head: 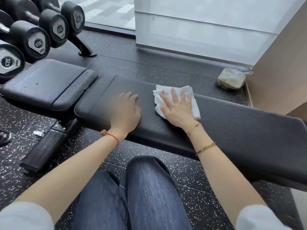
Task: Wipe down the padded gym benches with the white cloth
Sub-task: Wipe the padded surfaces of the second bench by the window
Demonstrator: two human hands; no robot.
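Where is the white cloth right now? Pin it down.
In the head view, the white cloth lies on the long bench pad, right of centre, pressed flat under the right hand, with the left hand resting on the pad beside it.

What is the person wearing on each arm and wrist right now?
Both forearms are bare, with pale grey-white sleeves pushed up near the elbows. The left hand has a red string bracelet with a small tan charm at its wrist. The right hand has a thin gold chain at the wrist and a gold bangle further up.

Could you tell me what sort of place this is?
Most likely a gym: a padded bench, racked dumbbells on the left, and speckled rubber floor.
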